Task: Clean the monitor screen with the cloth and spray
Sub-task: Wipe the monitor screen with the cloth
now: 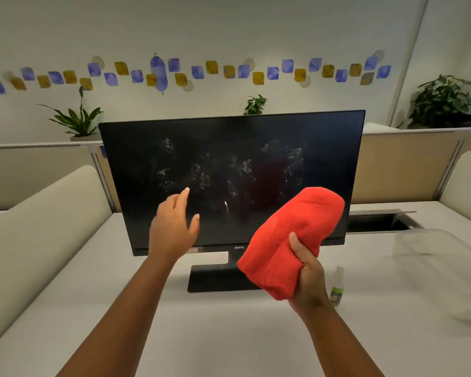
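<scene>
1. Nearest, the right hand (307, 270) grips the folded red cloth (291, 240), raised before the screen's lower right; the spray bottle (337, 288) stands on the worktop (229, 336) beside that wrist.
2. The left hand (174, 227) hovers with fingers spread, holding nothing, near the lower left of the screen.
3. Beyond, the monitor (229, 159) shows wet droplet patches; wiping probably comes next; press lightly, sweep overlapping passes across the patches, perhaps steadying the frame.

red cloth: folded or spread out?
Folded. The red terry cloth is bunched into a thick wad, held in the right hand grip, in front of the black monitor screen.
</scene>
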`<state>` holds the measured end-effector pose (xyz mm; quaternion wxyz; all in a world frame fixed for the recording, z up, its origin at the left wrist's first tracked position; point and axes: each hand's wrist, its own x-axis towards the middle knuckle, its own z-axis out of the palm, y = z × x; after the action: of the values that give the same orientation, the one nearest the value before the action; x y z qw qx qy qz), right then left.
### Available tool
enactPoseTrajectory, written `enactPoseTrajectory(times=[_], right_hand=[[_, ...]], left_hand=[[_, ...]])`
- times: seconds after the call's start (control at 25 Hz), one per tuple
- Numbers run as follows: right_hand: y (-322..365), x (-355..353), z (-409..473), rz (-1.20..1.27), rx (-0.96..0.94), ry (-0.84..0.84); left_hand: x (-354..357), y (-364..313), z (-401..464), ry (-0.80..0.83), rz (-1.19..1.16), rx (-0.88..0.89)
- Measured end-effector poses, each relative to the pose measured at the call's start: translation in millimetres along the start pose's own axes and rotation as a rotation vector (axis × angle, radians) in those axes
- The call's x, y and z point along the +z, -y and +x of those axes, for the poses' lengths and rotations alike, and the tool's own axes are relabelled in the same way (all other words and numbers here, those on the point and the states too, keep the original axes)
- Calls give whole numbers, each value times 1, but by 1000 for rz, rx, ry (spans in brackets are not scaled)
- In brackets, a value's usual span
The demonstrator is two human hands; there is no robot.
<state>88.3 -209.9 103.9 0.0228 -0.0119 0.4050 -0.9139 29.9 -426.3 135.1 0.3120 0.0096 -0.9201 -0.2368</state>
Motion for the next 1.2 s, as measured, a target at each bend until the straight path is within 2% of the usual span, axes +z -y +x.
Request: enactPoseTrajectory(times=[0.12,0.24,0.32,0.4,0.52,0.68,0.84,0.96,1.08,1.2], right_hand=[[-4,45,21,-314,-199,-105],[-12,87,54,-757,-625,-254],[-16,114,80,-1018,-822,-389],[-22,129,107,-1258,-851,-459],[-40,135,141,-1514,-810,-456],[-61,134,168,-1606,-844,-507],[-64,151,185,-1607,-976,-639],[-67,180,195,-1661,-1085,-673],[-75,214,201,-1702,-1177,-629],[-89,238,201,-1783,-1298,-477]], left_hand=[[-39,35,46,-186,146,93],[-70,65,91,-212,257,85],[-83,83,114,-211,265,61],[-89,96,129,-196,251,58],[-91,110,142,-157,202,106],[-84,116,149,-167,126,161],[-76,121,150,-187,95,183],[-75,123,152,-201,80,196],[-76,123,152,-210,55,202],[-79,124,152,-219,-1,203]])
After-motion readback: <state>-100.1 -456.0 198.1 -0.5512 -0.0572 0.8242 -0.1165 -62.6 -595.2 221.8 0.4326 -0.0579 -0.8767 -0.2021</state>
